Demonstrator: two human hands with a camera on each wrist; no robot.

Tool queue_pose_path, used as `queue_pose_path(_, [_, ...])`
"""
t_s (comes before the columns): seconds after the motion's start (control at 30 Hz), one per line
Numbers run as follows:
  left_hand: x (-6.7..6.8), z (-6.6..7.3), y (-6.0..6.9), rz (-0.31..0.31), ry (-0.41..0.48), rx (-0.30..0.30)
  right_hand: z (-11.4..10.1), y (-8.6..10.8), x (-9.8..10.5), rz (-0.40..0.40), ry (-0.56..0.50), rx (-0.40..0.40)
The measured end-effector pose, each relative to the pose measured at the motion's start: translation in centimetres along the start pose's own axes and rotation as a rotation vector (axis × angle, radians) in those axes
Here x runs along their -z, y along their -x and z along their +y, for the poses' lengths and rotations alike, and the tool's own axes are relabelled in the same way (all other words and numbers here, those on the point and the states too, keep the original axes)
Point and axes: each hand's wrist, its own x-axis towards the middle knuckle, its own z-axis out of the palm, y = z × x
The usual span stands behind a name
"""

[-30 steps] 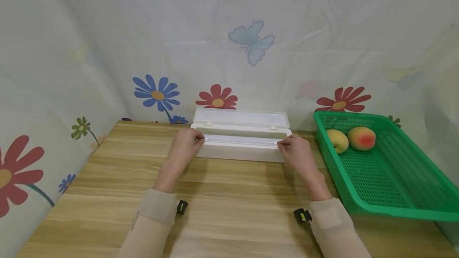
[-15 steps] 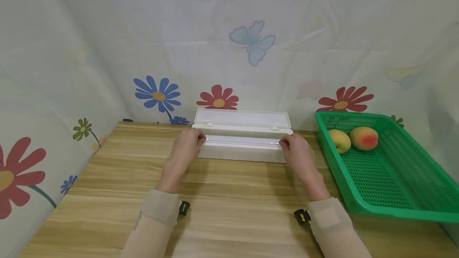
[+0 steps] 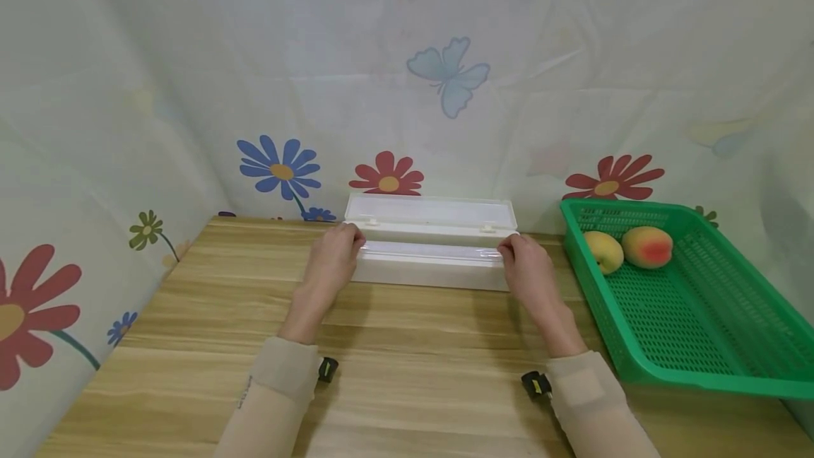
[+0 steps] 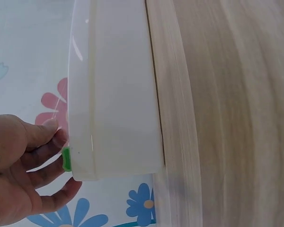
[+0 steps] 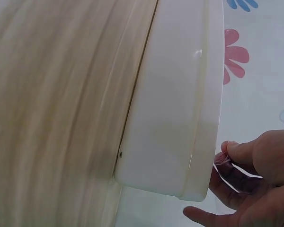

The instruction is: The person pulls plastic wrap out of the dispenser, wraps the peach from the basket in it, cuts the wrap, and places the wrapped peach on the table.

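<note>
A long white cling film dispenser (image 3: 432, 273) lies on the wooden table, its lid (image 3: 432, 210) tipped up at the back. Across its top runs a strip of clear cling film (image 3: 429, 251). At the left end, my left hand (image 3: 332, 256) pinches the film's edge between thumb and forefinger. My right hand (image 3: 529, 267) pinches the opposite end the same way; in the right wrist view the film (image 5: 221, 160) looks crumpled at the fingertips. A small green piece (image 4: 66, 159) shows at the dispenser's edge beside my left fingers. The dispenser's inside is mostly hidden.
To the right stands a green plastic basket (image 3: 636, 366) holding a yellowish peach (image 3: 604, 251) and a red-blushed peach (image 3: 649, 246). Behind the table hangs a floral curtain (image 3: 356, 90). Both wrists carry small black camera mounts.
Both hands have risen very slightly with the film pinched between their fingers, and the film strip sits a little higher. The view has shifted slightly; the dispenser and basket stay put.
</note>
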Motion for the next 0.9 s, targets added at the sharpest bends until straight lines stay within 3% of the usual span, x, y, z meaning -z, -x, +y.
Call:
queue_pose_path(0.37, [0.44, 0.17, -0.01, 0.037, 0.032, -0.005, 0.09, -0.22, 0.18, 0.068, 0.024, 0.039])
queue_pose_path(0.53, [0.7, 0.3, 0.0, 0.048, 0.025, -0.015, 0.33, -0.25, -0.06, 0.143, -0.016, 0.106])
queue_pose_path(0.9, [0.95, 0.42, -0.11, 0.063, 0.06, -0.025, 0.26, -0.16, -0.05, 0.226, -0.098, 0.149])
